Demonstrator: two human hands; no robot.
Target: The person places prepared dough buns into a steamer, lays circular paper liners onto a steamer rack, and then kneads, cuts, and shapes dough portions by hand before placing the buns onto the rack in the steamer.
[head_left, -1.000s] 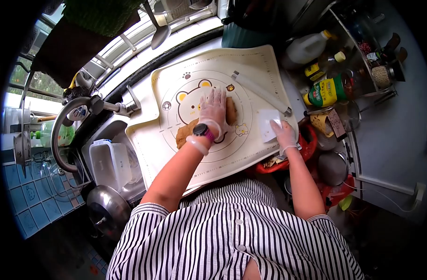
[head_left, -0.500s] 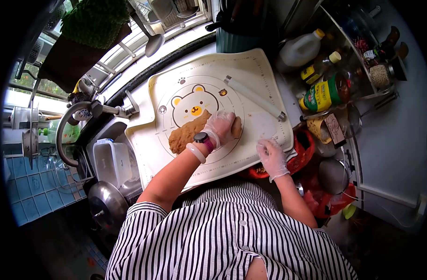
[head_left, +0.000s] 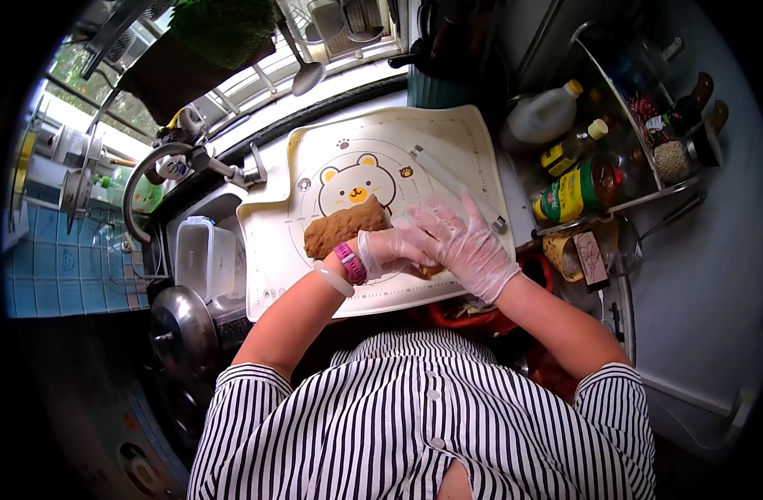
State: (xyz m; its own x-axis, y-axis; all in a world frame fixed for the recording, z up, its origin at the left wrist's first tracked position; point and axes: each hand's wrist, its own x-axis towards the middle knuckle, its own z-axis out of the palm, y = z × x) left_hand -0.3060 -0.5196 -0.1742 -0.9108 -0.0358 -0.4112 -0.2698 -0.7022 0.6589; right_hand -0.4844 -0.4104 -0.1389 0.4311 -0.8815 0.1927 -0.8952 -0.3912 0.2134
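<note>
A thick log of brown dough point(head_left: 340, 230) lies on the cream kneading mat point(head_left: 275, 287), partly over its printed bear. My left hand point(head_left: 391, 250), in a clear plastic glove, is just right of the log. Its fingers are closed around a smaller piece of dough point(head_left: 429, 271), which shows only at the lower edge of the hands. Over those fingers lies my gloved right hand point(head_left: 469, 246), its fingers stretched out and its thumb raised. Most of the small piece is hidden beneath both hands. A rolling pin point(head_left: 448, 172) lies behind my right hand, partly covered by it.
Left of the mat, a clear plastic box point(head_left: 205, 260) stands by the sink, near a curved tap point(head_left: 135, 200) and a steel lid point(head_left: 181, 333). To the right are a white jug point(head_left: 544, 117), a yellow-green labelled jar point(head_left: 577, 192) and a wire rack. A red bag point(head_left: 531, 287) is below the mat's edge.
My right hand has moved from the mat's lower right edge up onto my left hand. My left hand has shifted off the log's end, toward the lower right. The camera view has shifted slightly.
</note>
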